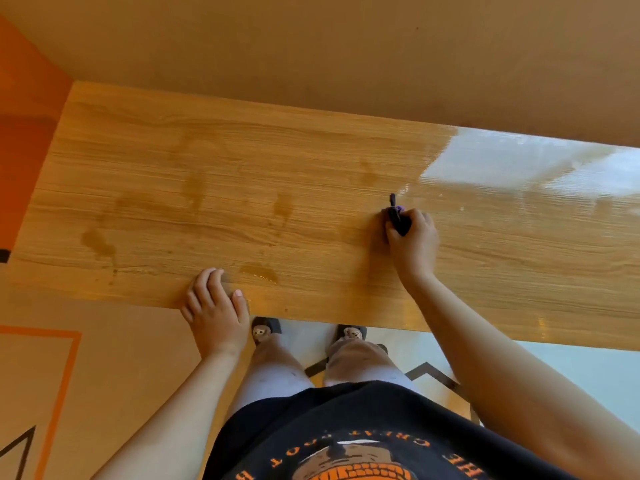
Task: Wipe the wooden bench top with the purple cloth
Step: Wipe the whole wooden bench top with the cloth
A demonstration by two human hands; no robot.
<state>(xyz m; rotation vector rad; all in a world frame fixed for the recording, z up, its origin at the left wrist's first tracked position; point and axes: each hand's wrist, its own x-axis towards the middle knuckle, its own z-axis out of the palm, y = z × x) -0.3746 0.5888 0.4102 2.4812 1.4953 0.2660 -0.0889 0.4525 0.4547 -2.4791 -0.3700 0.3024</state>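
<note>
The wooden bench top runs across the view, with several darker damp patches on its left and middle. My right hand grips the bunched purple cloth against the wood right of centre; most of the cloth is hidden under my fingers and looks dark. My left hand rests on the near edge of the bench with its fingers curved over the wood, holding nothing.
A tan wall rises behind the bench and an orange wall stands at the left. Window glare covers the bench's right end. My legs and slippers stand on the patterned floor just below the near edge.
</note>
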